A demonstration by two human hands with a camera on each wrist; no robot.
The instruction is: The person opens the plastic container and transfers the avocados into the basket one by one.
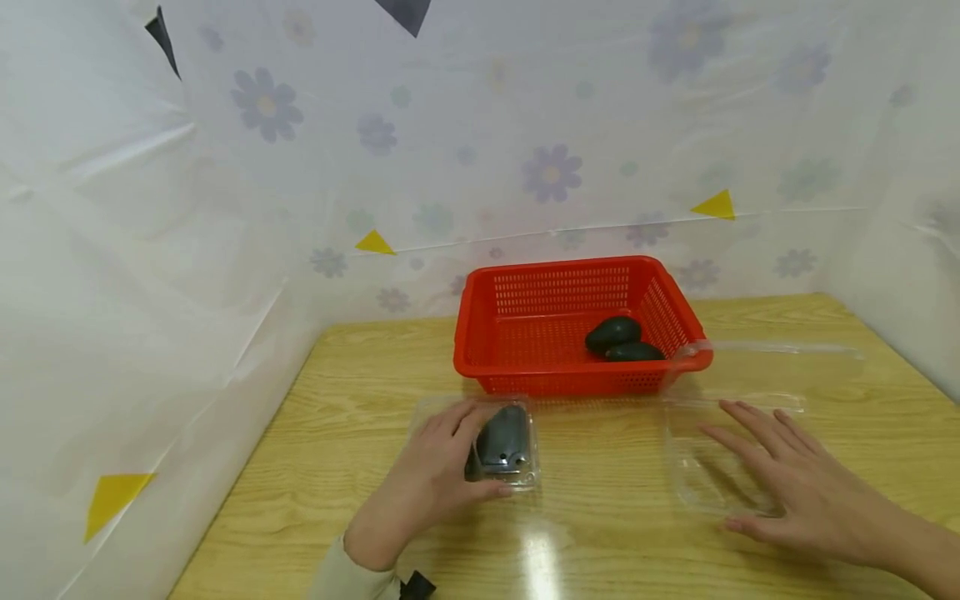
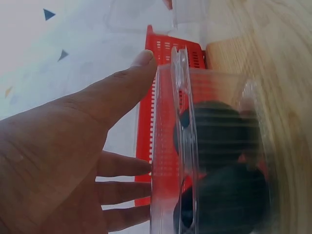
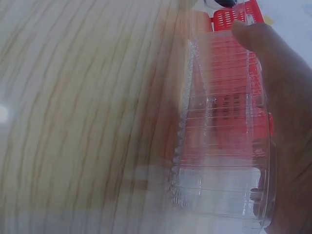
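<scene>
My left hand (image 1: 435, 471) lies over a closed clear plastic clamshell box (image 1: 532, 454), its fingers spread across the lid and its thumb at the near edge. Two dark green avocados (image 2: 219, 131) show through the box wall in the left wrist view. On the right, a second clear clamshell box (image 1: 690, 479) stands with its lid (image 1: 757, 367) raised and leaning back over the basket's corner. My right hand (image 1: 810, 492) is spread at this box's right side. In the right wrist view its thumb reaches the upper rim, and no fruit shows inside.
Behind the boxes stands a red plastic basket (image 1: 540, 383) with two avocados (image 1: 613, 333) at its right end. All rest on a wood-grain table (image 1: 600, 542). Flower-print sheeting (image 1: 450, 150) walls off the back and sides.
</scene>
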